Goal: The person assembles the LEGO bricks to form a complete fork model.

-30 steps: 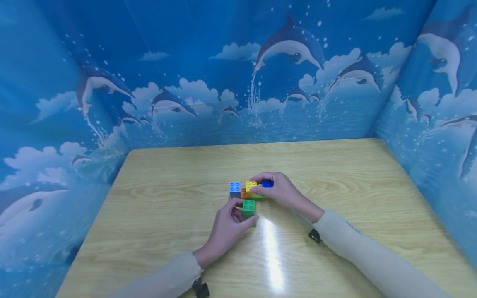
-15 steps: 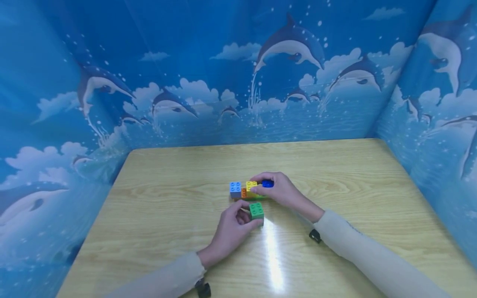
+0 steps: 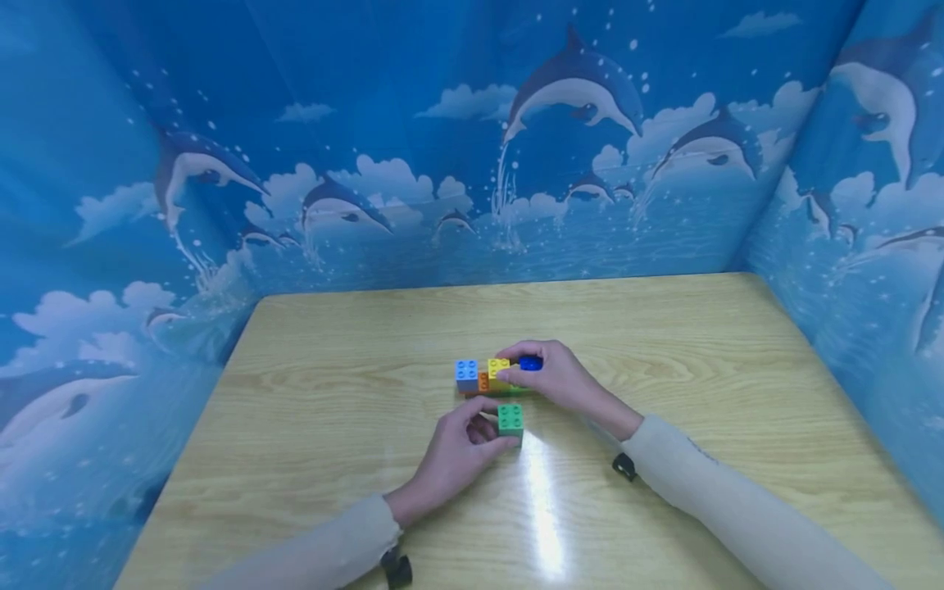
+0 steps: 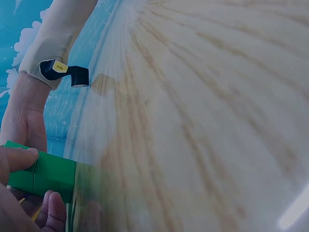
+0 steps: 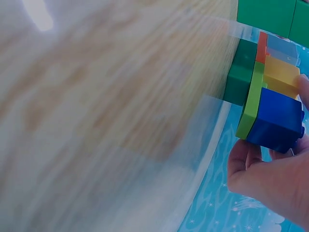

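Note:
My left hand point(image 3: 453, 451) holds a green toy brick stack point(image 3: 510, 419) between thumb and fingers, its studs upward. The left wrist view shows a seam between two joined green bricks point(image 4: 54, 179), close over the table. Just beyond, my right hand point(image 3: 564, 381) grips a built row of bricks at its right end. In that row are a light blue brick point(image 3: 466, 375) at the left, an orange piece point(image 3: 483, 382), a yellow brick point(image 5: 281, 76) and a dark blue brick point(image 5: 277, 118). A light green plate point(image 5: 251, 106) lies beneath them, with a dark green brick point(image 5: 241, 72) under it.
The wood-patterned table point(image 3: 332, 369) is shiny, with a bright light reflection in front of the hands. Blue curtains point(image 3: 413, 188) printed with dolphins enclose its back and sides. Each sleeve has a small black wrist camera point(image 3: 624, 466) at its cuff.
My left hand has moved a little right with the green brick stack, bringing it slightly nearer the body and turning it slightly. My right hand and its row of bricks have stayed in place.

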Available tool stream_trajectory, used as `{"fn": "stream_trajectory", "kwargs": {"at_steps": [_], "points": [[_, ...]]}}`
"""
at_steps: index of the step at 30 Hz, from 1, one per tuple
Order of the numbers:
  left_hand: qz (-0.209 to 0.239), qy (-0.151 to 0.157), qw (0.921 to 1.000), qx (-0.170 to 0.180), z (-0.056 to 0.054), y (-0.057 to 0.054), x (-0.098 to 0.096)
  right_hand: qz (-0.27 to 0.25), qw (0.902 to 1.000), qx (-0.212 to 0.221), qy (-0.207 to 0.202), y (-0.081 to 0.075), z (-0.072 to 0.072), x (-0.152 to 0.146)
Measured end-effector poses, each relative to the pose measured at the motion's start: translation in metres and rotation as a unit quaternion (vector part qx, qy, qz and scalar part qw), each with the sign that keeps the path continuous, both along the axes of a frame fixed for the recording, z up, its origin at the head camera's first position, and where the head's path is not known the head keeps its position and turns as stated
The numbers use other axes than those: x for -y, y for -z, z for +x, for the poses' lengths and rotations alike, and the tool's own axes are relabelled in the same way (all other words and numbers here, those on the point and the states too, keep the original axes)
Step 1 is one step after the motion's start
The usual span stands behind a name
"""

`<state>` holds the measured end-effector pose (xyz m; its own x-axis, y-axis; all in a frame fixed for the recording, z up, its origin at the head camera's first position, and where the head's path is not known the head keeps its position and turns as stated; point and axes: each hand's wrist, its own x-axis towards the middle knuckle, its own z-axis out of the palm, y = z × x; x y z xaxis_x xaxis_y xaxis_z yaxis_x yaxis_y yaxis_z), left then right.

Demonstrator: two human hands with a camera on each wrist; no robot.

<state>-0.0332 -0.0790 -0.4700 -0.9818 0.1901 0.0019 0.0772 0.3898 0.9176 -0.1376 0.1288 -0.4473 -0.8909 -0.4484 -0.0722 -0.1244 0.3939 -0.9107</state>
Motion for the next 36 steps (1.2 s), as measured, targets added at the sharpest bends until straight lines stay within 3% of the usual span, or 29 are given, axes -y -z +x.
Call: {"fn": "stream_trajectory", "kwargs": {"at_steps": [21,29,32,36], "points": [[0.006,0.019,0.9998,0.004,0.001,-0.002,0.005,0.010,0.9999,0.008,0.009,-0.004,0.002,0.002],[-0.017,0.038,0.9985,0.035,0.007,-0.004,0.027,0.014,0.9998,0.011,0.012,-0.006,0.004,0.003],[-0.018,0.026,0.9986,0.042,0.006,-0.005,0.039,0.019,0.9996,0.010,0.016,-0.008,0.006,0.005],[-0.007,-0.016,0.9991,0.039,-0.001,-0.004,0.051,0.028,0.9995,-0.001,0.017,-0.008,0.007,0.005]]}}
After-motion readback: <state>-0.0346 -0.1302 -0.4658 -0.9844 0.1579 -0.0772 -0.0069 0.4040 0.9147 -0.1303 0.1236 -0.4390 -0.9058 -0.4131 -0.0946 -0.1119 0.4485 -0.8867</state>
